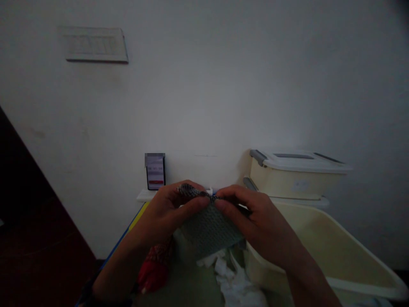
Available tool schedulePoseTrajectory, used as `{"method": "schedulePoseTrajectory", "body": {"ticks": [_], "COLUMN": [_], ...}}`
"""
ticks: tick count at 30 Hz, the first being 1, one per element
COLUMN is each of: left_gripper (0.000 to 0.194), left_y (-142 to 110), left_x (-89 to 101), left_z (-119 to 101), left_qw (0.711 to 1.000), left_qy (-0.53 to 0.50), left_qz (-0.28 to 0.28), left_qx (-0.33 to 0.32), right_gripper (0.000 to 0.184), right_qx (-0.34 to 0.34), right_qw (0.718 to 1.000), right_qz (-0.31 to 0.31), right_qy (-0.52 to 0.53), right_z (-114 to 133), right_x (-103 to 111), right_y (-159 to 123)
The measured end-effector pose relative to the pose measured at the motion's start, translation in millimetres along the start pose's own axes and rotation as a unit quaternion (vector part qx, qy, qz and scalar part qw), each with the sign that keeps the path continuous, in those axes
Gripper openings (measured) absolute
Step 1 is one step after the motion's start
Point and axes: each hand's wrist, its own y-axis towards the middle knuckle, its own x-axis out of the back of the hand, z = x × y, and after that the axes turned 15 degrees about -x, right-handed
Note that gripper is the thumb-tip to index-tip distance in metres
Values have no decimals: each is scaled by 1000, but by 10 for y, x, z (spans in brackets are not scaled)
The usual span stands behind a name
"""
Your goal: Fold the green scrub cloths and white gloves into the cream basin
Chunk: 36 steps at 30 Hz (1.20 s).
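Observation:
My left hand [171, 213] pinches a grey-green knitted piece [212, 234] at its upper edge, thumb towards me. A dark-and-white patterned strip [188, 190] of fabric runs along that edge and bulges up by the left fingers. On the other side, my right hand [252, 215] pinches the same edge, its thumb and fingertips close to the left ones. Below the hands the knitted piece hangs down over the table. What exactly lies between the fingertips is too dark to make out.
A red patterned bundle [155, 266] lies under my left forearm. Crumpled white material [236, 281] is below the knitted piece. On the right stand an open cream bin [343, 245] and a lidded box [287, 183]. A phone [156, 172] leans against the wall at the back.

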Motion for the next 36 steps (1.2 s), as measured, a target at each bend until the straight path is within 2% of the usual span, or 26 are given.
{"method": "schedulePoseTrajectory", "body": {"ticks": [4,6,8,10,18,23,26,31,36], "left_gripper": [2,2,2,4,10,10,13,12,11], "left_y": [29,34,27,14,15,33,26,18,24], "left_x": [-19,-5,21,50,92,70,63,70,90], "left_z": [-39,-41,-29,-10,4,-6,6,7,-5], "left_qw": [995,990,988,989,996,992,992,993,991], "left_qy": [-24,-21,-14,-9,38,93,105,67,56], "left_qz": [-94,-134,-147,-144,-86,-84,-76,-102,-121], "left_qx": [-20,-25,-34,-36,-10,-2,-5,-4,-6], "right_gripper": [12,12,12,11,14,6,9,5,11], "right_qx": [-19,-17,-13,-12,-2,-20,-28,2,-9], "right_qw": [1000,999,997,995,997,998,997,998,997], "right_qz": [-1,-40,-77,-94,-71,-33,-13,-49,-74], "right_qy": [1,-3,7,22,0,47,72,36,-8], "right_z": [-3,-27,-55,-74,-62,-77,-94,-110,-91], "right_x": [109,164,211,249,321,291,279,274,285], "right_y": [-23,-29,-29,-28,-20,7,10,-6,-18]}}
